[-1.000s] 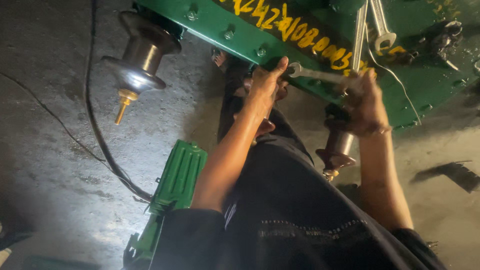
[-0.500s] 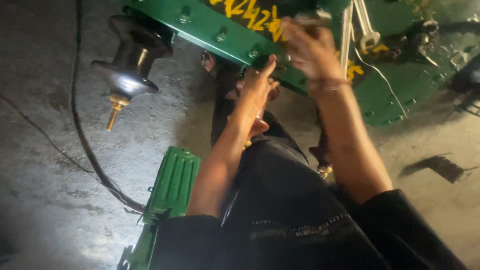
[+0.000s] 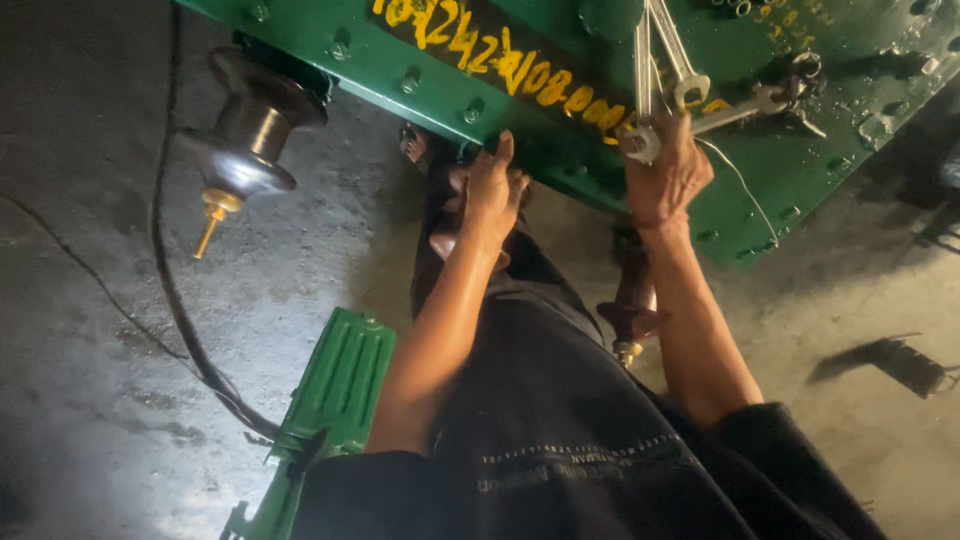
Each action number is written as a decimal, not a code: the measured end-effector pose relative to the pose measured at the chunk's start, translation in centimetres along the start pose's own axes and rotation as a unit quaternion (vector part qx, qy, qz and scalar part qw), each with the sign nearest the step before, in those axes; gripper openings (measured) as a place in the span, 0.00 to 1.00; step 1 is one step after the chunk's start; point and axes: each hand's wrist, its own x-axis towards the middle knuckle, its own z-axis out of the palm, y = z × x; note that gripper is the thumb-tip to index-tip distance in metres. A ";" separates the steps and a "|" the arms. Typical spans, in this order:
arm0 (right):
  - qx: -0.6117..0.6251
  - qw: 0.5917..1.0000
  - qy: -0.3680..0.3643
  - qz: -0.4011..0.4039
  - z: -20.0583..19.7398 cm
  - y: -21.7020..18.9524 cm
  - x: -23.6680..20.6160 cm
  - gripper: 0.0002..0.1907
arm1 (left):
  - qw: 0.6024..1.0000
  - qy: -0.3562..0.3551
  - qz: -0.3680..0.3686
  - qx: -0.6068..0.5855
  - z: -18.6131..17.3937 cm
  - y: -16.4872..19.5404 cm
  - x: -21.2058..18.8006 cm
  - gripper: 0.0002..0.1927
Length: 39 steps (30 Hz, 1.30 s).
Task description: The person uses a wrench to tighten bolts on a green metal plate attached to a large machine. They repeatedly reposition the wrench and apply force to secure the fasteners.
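A green steel lid (image 3: 820,170) with bolts along its rim and yellow painted marks fills the top of the view. My left hand (image 3: 490,190) grips the lid's near edge, thumb on top and fingers curled under the flange. My right hand (image 3: 668,170) rests on the lid's edge further right, fingers closed on the ring end of a silver spanner (image 3: 641,95) that lies across the lid. Two more spanners (image 3: 690,75) lie just beyond it. Under my right forearm a dark bushing (image 3: 630,310) pokes out.
A brown ribbed bushing with a brass tip (image 3: 245,140) sticks out of the lid at the left. A green finned part (image 3: 335,385) lies on the concrete floor by my left elbow, and a black cable (image 3: 165,285) runs past it. At the right lies a dark flat object (image 3: 890,360).
My right hand lifted the spanner from the lid's edge up over the top, then came back to the edge with the spanner now pointing away. My left hand stayed on the flange.
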 end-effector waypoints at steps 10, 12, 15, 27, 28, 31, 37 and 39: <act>0.008 1.000 -0.029 -0.005 -2.3 2.0 -2.7 0.11 | 0.994 -0.021 -0.003 -0.103 0.6 0.3 0.2 0.26; 0.021 0.997 -0.068 0.017 -5.3 2.1 -6.3 0.11 | 0.995 -0.004 -0.030 -0.091 0.4 0.0 0.6 0.25; 0.069 0.988 -0.136 0.038 -9.1 1.3 -13.0 0.14 | 0.991 -0.039 -0.057 -0.114 0.2 0.0 0.8 0.29; 0.056 0.975 -0.203 0.065 -1.3 1.0 -20.4 0.10 | 0.997 0.003 0.023 -0.079 1.3 -0.7 0.3 0.28; 0.060 0.978 -0.187 0.064 -0.6 0.8 -20.0 0.09 | 0.996 0.003 0.043 -0.081 1.5 -0.8 0.1 0.29; 0.071 0.985 -0.155 0.035 0.9 0.2 -19.0 0.11 | 0.997 0.036 0.018 -0.059 2.0 -0.6 -0.4 0.29; 0.087 0.987 -0.134 -0.003 2.4 -0.7 -18.4 0.12 | 0.998 -0.018 -0.055 -0.035 2.5 1.7 -1.4 0.35; 0.081 0.988 -0.133 -0.010 3.2 -0.7 -18.4 0.13 | 0.997 -0.024 -0.058 -0.044 2.5 1.7 -1.1 0.34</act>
